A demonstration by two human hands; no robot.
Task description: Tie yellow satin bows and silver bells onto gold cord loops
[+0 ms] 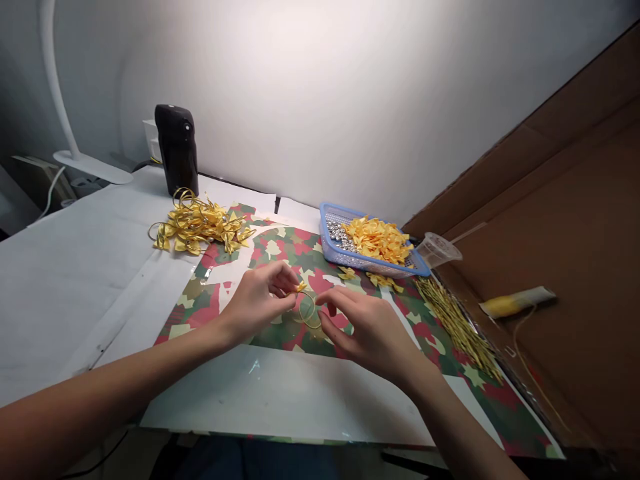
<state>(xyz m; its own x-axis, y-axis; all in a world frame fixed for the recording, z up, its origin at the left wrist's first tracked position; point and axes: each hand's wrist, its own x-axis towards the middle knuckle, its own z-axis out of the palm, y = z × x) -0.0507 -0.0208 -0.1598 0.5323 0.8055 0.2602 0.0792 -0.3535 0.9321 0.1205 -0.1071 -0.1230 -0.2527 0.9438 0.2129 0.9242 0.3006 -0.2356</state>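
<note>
Over the middle of the patterned sheet, my left hand (263,291) pinches a small gold ribbon bow (301,287) between thumb and fingertips. From the bow a thin gold cord (306,325) curves round in a loop toward the right. My right hand (357,323) is at the far side of this loop, its fingers curled around the cord; the exact contact is partly hidden. Farther left lies a heap of gold bows with cord loops (203,223). A blue basket (345,261) at the back right holds loose yellow bows (380,240) and silver beads (341,235).
Gold cords (460,330) lie in a bundle at the right, below a clear plastic cup (440,248). A cardboard wall (560,233) bounds that side. At the back left stand a black bottle-shaped object (177,150) and a white lamp (93,167).
</note>
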